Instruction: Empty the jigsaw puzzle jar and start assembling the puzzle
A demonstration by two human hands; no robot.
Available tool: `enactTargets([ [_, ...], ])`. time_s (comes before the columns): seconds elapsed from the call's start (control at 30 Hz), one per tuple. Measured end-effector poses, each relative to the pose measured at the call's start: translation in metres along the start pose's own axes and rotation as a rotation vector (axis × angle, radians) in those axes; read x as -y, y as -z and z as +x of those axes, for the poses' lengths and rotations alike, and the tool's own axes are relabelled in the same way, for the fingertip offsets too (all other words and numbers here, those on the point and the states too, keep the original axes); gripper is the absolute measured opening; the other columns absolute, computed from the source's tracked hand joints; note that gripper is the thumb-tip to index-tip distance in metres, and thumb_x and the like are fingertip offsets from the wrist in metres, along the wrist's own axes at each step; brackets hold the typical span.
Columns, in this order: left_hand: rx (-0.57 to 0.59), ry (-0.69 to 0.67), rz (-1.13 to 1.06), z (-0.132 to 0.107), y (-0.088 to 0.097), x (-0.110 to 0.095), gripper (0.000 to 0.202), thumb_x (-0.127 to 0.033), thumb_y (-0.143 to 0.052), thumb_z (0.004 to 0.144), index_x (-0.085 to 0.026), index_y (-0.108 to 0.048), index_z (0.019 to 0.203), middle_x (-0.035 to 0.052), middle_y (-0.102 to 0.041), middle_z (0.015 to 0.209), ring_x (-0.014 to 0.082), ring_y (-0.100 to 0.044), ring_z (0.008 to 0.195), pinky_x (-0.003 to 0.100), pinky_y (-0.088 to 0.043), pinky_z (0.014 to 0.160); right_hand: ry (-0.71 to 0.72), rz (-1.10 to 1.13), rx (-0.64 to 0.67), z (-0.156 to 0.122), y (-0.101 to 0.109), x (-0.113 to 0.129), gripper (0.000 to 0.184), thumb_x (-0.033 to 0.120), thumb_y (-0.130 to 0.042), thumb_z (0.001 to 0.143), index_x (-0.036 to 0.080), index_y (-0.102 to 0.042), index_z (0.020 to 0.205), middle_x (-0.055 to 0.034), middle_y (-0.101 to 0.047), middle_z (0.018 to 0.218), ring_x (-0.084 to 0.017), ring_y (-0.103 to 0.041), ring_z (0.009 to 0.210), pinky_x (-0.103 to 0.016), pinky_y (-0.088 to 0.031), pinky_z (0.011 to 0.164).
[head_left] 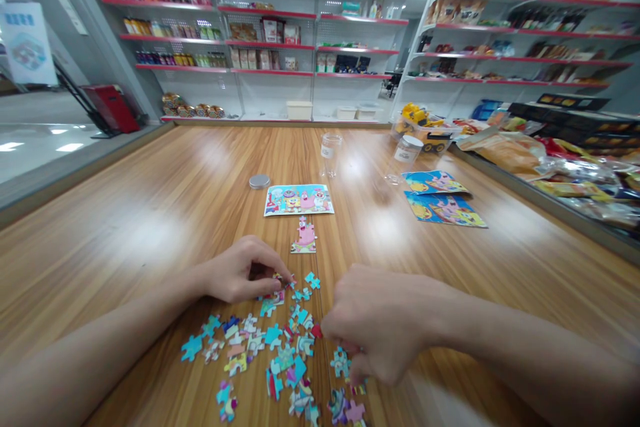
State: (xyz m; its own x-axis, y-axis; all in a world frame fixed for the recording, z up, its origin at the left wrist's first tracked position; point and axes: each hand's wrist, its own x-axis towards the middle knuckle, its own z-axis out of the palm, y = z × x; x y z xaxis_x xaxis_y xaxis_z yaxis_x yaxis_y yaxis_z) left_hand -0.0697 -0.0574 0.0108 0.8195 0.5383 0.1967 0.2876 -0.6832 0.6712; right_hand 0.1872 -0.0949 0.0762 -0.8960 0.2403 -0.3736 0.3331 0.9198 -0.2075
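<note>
Loose jigsaw puzzle pieces lie scattered on the wooden table, many of them light blue. At the upper edge of the scatter, my left hand has thumb and index finger bent around a small puzzle piece. Over the right side of the pieces is my right hand, its fingers curled under. A red piece shows beside its knuckles; what is within the fingers is hidden. Farther out lies a joined pink-figure section, just below a cartoon picture card.
A grey round lid lies left of the card. Beyond stand an open clear jar and a lidded jar. Blue cartoon sheets and a bin of yellow toy trucks are at right, near packaged goods. Shelves line the back.
</note>
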Motion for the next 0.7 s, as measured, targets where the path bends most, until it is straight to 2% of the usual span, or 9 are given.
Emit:
enactTargets([
  [0.17,-0.006,-0.004,0.004,-0.0002,0.0003,-0.0001,0.022,-0.026,-0.062,0.089,-0.013,-0.077,0.100,0.0074,-0.072,0.073,0.0114,-0.059,0.056,0.020,-0.040,0.050,-0.011,-0.029,-0.039,0.0089,-0.0046,-0.0035,0.035,0.051,-0.076,0.076,0.017,-0.072,0.069,0.0050,-0.047,0.048,-0.008,-0.017,0.042,-0.026,-0.017,0.042],
  [0.27,-0.010,-0.012,0.008,0.0002,0.0006,-0.0007,0.023,-0.027,-0.062,0.090,-0.013,-0.077,0.100,0.0075,-0.072,0.073,0.0117,-0.059,0.057,0.021,-0.040,0.050,-0.016,-0.032,-0.062,0.0083,-0.0040,-0.0043,0.035,0.052,-0.074,0.077,0.018,-0.072,0.070,0.0036,-0.052,0.050,-0.009,-0.020,0.041,-0.026,-0.017,0.043],
  [0.4,-0.007,-0.003,0.002,0.0004,0.0006,-0.0007,0.023,-0.026,-0.062,0.089,-0.013,-0.077,0.100,0.0075,-0.072,0.075,0.0118,-0.060,0.057,0.021,-0.041,0.051,0.020,-0.009,-0.020,0.0025,-0.0015,-0.0032,0.031,0.049,-0.079,0.073,0.018,-0.073,0.071,0.0049,-0.051,0.050,-0.008,-0.019,0.041,-0.026,-0.017,0.043],
  [0.5,0.005,0.006,-0.006,0.0002,0.0003,-0.0004,0.024,-0.027,-0.061,0.090,-0.013,-0.077,0.101,0.0081,-0.073,0.076,0.0125,-0.060,0.059,0.022,-0.041,0.052,0.011,0.012,0.036,0.0006,-0.0013,-0.0020,0.030,0.046,-0.081,0.070,0.018,-0.071,0.067,0.0069,-0.044,0.045,-0.007,-0.015,0.040,-0.025,-0.017,0.044],
  [0.6,0.004,0.009,-0.008,0.0000,0.0000,-0.0002,0.024,-0.027,-0.061,0.090,-0.013,-0.077,0.101,0.0082,-0.073,0.076,0.0127,-0.060,0.059,0.022,-0.041,0.052,-0.020,0.019,0.063,0.0036,-0.0031,-0.0018,0.034,0.051,-0.078,0.074,0.018,-0.072,0.069,0.0073,-0.039,0.043,-0.007,-0.016,0.040,-0.025,-0.017,0.044],
  [0.7,-0.001,0.006,-0.002,-0.0001,0.0000,0.0000,0.024,-0.027,-0.061,0.090,-0.013,-0.077,0.101,0.0085,-0.074,0.077,0.0130,-0.062,0.059,0.022,-0.042,0.053,-0.052,0.011,0.023,0.0088,-0.0057,-0.0031,0.044,0.060,-0.072,0.078,0.017,-0.075,0.076,0.0042,-0.048,0.047,-0.008,-0.018,0.041,-0.025,-0.017,0.045],
])
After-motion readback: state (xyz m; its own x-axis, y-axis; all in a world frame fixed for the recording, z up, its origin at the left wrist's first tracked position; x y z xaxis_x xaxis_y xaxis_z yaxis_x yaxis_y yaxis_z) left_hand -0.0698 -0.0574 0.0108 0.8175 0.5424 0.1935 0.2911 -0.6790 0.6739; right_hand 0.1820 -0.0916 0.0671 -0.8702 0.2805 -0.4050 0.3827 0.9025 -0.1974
